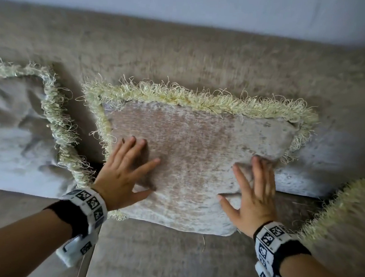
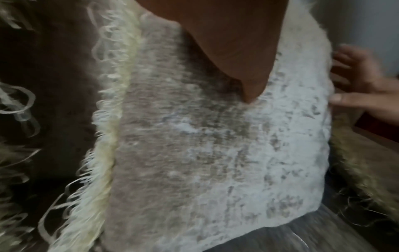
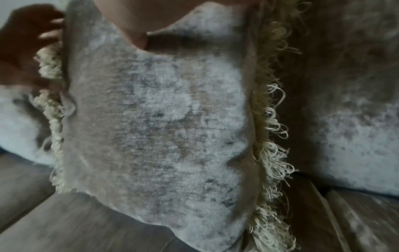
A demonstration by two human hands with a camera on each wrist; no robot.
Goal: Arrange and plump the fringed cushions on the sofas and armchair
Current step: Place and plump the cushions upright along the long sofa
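Observation:
A beige velvet cushion point(image 1: 195, 157) with pale yellow fringe leans against the sofa back, in the middle of the head view. My left hand point(image 1: 126, 171) lies flat on its left half with fingers spread. My right hand point(image 1: 254, 187) presses flat on its right half, fingers straight, denting the fabric. The left wrist view shows the cushion face point(image 2: 205, 145) and its fringed edge, with my right hand point(image 2: 362, 92) at the far side. In the right wrist view the cushion point(image 3: 159, 127) fills the frame, and my left hand point(image 3: 28, 42) is dark at the upper left.
A second fringed cushion point(image 1: 14, 129) leans at the left, close to the first. A third cushion's fringe point(image 1: 346, 212) shows at the right edge. The sofa seat point(image 1: 167, 261) runs below, its back point(image 1: 183, 57) behind, with a pale wall above.

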